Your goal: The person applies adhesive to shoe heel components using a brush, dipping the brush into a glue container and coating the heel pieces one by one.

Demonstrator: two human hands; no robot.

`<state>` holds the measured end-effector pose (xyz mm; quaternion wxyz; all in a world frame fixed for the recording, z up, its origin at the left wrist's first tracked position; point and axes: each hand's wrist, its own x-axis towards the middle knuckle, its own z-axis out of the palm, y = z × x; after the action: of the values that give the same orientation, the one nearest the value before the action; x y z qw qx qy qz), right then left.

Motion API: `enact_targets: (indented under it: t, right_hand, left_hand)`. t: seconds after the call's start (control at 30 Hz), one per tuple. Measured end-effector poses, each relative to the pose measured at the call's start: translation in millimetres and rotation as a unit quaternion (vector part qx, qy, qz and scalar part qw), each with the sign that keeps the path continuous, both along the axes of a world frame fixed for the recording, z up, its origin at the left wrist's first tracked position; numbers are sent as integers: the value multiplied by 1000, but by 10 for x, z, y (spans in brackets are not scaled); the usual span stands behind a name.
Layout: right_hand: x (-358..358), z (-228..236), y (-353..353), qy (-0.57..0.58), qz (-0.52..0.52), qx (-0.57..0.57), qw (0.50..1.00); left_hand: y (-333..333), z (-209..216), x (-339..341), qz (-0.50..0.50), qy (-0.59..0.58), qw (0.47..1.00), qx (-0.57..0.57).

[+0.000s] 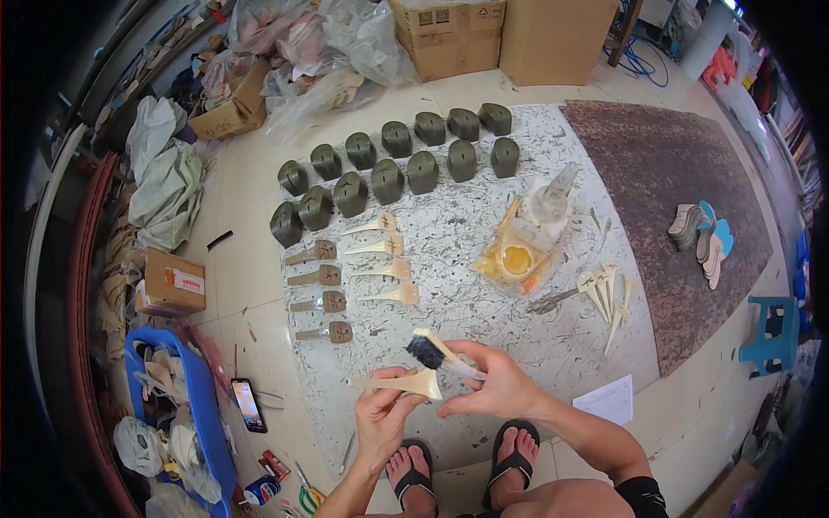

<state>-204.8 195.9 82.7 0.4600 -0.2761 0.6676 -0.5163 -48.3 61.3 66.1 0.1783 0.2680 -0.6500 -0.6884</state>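
Note:
My left hand (378, 423) pinches a cream shoe heel (397, 382), slim at one end and flared at the other. In my right hand (501, 384) is a brush (425, 351) with dark bristles and a pale handle, just above the heel's flared end. I cannot tell whether the bristles touch it. Beyond my hands lie a column of cream heels (397, 269) and a column of brown heels (328, 275). A tub of yellow liquid (518, 260) sits in crumpled yellowed plastic, with a clear bottle (548, 203) behind it.
Two rows of dark green blocks (387, 180) line the speckled board's far side. More cream heels (596, 293) fan out at right, near a white paper (604, 401). Around stand a blue basket (203, 414), a phone (249, 405), a teal stool (768, 335) and cardboard boxes (553, 43).

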Motion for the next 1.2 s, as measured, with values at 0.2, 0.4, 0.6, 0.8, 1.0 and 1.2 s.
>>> enact_targets:
  t: [0.2, 0.4, 0.6, 0.8, 1.0, 1.2]
  right_hand:
    - [-84, -150, -58, -54, -14, -44, 997]
    - [-938, -299, -265, 142, -18, 86, 986]
    - [-2270, -961, -1132, 324, -46, 92, 941]
    - [-2525, -1328, -1476, 342, -41, 120, 931]
    - [-2492, -1410, -1457, 365, -41, 170, 914]
    - [-2113, -963, -1146, 376, -158, 178, 896]
  left_hand:
    - [-28, -169, -78, -40, -26, 999, -23]
    - [-93, -487, -250, -2, -29, 996, 86]
    - [-14, -886, -133, -16, -82, 987, 139]
    - [-22, -903, -201, -12, -131, 978, 160]
    - [-84, -906, -178, -18, -163, 975, 151]
    - [-70, -894, -239, -24, -156, 974, 160]
